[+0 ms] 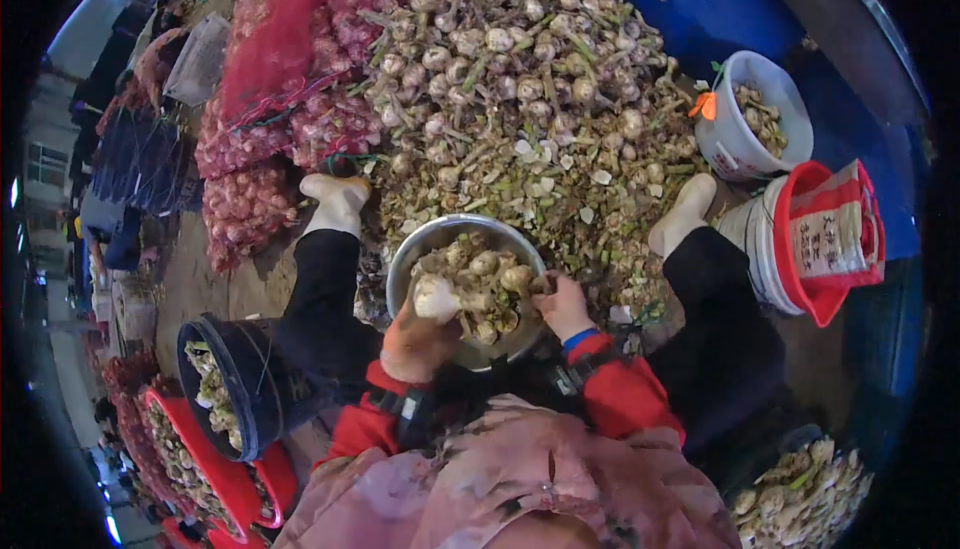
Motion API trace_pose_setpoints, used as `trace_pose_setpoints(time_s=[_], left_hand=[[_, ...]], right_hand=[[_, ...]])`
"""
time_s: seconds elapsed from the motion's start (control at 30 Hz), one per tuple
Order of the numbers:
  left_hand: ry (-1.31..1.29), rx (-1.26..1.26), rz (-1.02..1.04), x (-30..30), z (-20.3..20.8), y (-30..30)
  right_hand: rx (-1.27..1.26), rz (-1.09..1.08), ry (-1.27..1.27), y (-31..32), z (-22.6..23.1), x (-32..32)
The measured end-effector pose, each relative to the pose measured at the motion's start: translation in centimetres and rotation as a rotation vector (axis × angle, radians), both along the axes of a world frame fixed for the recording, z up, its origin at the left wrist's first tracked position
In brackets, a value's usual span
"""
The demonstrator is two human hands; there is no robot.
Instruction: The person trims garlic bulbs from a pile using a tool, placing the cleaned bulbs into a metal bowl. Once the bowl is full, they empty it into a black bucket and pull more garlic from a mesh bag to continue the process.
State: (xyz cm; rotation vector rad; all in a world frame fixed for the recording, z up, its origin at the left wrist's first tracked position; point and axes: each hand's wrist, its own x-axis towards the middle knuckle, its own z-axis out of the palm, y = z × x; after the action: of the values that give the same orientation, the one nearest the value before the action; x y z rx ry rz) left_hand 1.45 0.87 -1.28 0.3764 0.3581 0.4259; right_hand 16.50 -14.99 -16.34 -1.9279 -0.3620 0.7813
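A metal basin (pixel 399 261) sits between my legs, partly filled with loose garlic bulbs (pixel 483 265), stalk pieces and peelings. Over its left near side my left hand (pixel 412 342) is closed round a whitish garlic bulb (pixel 436 298), its stalk pointing right across the basin. At the basin's right rim my right hand (pixel 565 306) has its fingers bent together. Whatever those fingers pinch is too small and dark to make out.
Ahead rises a large heap of garlic (pixel 500 59), with peelings around its foot. Red net sacks (pixel 245 209) stand at the left, above a black bucket (pixel 262 389). On the right are a white bucket (pixel 735 154) and a red basin (pixel 795 239) on stacked buckets.
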Motion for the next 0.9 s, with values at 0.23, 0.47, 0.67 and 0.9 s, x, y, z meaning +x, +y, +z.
trace_pose_setpoints(time_s=[0.23, 0.47, 0.67, 0.9], left_hand=[[0.970, 1.141, -0.308, 6.5, 0.6, 9.5], [1.164, 1.508, -0.510, 20.3, -12.3, 19.9], [1.230, 1.583, -0.646, 23.4, -16.7, 20.0], [0.956, 1.371, -0.444, 16.1, -9.4, 15.7]], right_hand=[[0.052, -0.226, 0.030, 0.4, 0.2, 0.9], [0.242, -0.210, 0.323, 3.1, 2.3, 0.8], [0.257, -0.275, 0.390, 3.8, 1.5, 1.1], [0.291, -0.274, 0.413, 3.4, 3.5, 2.1]])
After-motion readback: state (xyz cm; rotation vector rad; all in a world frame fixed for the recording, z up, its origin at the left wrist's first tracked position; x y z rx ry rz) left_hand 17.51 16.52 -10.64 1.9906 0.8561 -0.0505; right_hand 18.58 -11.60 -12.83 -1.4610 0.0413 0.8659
